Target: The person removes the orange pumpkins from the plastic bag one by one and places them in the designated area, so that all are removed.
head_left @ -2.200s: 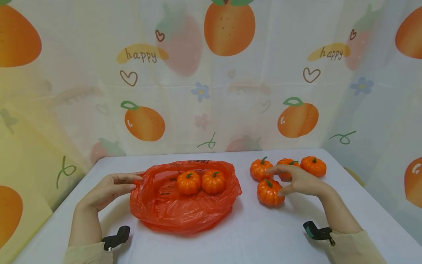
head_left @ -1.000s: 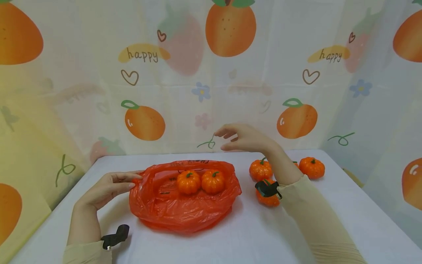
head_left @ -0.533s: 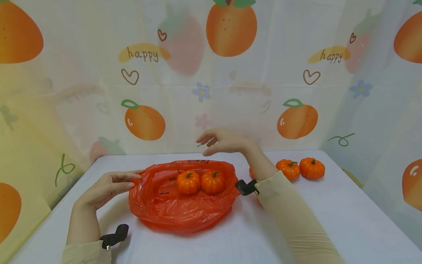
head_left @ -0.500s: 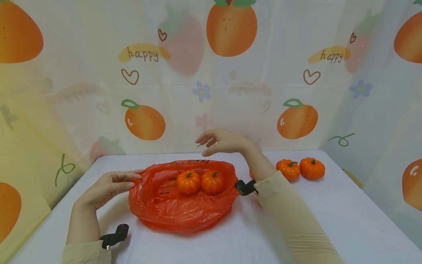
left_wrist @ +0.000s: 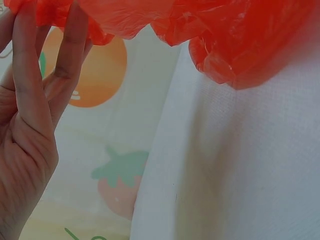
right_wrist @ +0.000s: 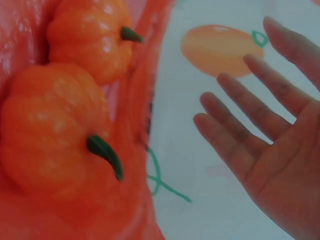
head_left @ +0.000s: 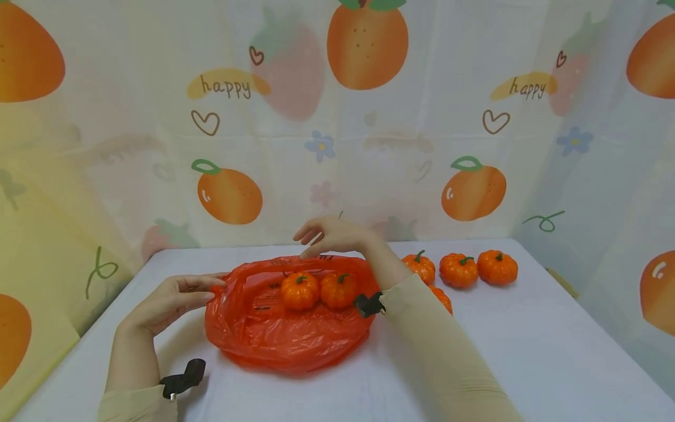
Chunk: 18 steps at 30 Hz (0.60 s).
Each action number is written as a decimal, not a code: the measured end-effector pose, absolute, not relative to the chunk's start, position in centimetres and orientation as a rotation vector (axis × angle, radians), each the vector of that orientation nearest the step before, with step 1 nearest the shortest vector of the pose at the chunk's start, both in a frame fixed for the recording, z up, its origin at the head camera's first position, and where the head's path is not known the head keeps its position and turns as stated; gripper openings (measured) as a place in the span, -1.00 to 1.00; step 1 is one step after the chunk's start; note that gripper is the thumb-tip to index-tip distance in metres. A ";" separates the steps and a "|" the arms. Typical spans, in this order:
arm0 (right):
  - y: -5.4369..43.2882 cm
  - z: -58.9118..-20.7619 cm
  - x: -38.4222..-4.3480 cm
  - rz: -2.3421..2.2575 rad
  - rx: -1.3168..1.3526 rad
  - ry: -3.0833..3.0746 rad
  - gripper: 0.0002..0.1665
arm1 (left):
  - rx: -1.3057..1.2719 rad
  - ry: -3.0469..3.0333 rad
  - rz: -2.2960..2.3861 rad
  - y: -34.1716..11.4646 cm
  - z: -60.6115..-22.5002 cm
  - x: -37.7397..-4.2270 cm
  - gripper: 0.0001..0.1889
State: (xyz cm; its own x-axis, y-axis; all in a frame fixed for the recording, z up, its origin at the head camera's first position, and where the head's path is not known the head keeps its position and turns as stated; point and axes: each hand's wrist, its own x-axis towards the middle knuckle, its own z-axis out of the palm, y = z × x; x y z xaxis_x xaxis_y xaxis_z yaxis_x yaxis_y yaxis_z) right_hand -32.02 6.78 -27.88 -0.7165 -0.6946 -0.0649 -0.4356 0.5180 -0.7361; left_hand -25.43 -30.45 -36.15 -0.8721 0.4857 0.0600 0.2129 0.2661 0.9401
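A red plastic bag (head_left: 285, 349) lies open on the white table, with two small orange pumpkins (head_left: 299, 292) with green stems inside. My left hand (head_left: 170, 302) holds the bag's left rim between thumb and fingers; the left wrist view shows those fingers against the red plastic (left_wrist: 225, 55). Above the bag's back rim hovers my right hand (head_left: 337, 235), holding nothing. Its fingers are spread and nearly straight in the right wrist view, apart from the pumpkins. My right forearm covers part of the bag's right side.
Several more orange pumpkins (head_left: 498, 268) stand on the table right of the bag; my right sleeve (head_left: 437, 346) partly hides two of them. A fruit-printed curtain (head_left: 369, 146) hangs behind the table (head_left: 543, 351). A black wrist camera (head_left: 183, 378) sits on each wrist.
My right hand has moved left from the loose pumpkins, up and over to the bag's back rim, lowering slightly at the end. My left hand and the bag have stayed put.
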 end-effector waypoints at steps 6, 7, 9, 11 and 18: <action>5.5 -29.3 -32.0 -1.013 -0.931 2.382 -0.48 | 0.683 2.287 1.644 -30.4 -35.9 -25.4 -0.66; 5.3 -29.6 -32.0 -1.016 -0.933 2.382 -0.47 | 0.689 2.285 1.646 -30.4 -35.9 -25.4 -0.66; 5.0 -30.1 -32.1 -1.011 -0.931 2.389 -0.46 | 0.703 2.275 1.652 -30.4 -35.9 -25.4 -0.67; 4.8 -30.6 -32.1 -1.010 -0.931 2.384 -0.45 | 0.711 2.262 1.662 -30.4 -35.8 -25.3 -0.67; 4.1 -31.6 -32.1 -0.964 -0.924 2.397 -0.39 | 0.691 2.258 1.665 -30.4 -35.9 -25.3 -0.67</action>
State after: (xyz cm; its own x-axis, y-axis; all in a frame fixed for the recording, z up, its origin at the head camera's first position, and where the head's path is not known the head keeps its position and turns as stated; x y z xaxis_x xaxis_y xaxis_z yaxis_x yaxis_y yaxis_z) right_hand -32.15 4.10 -31.58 -0.7040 -0.7015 -0.1107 -0.4294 0.5446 -0.7204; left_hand -25.30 -30.35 -35.93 -0.8558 0.5116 0.0761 0.2237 0.2336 0.9463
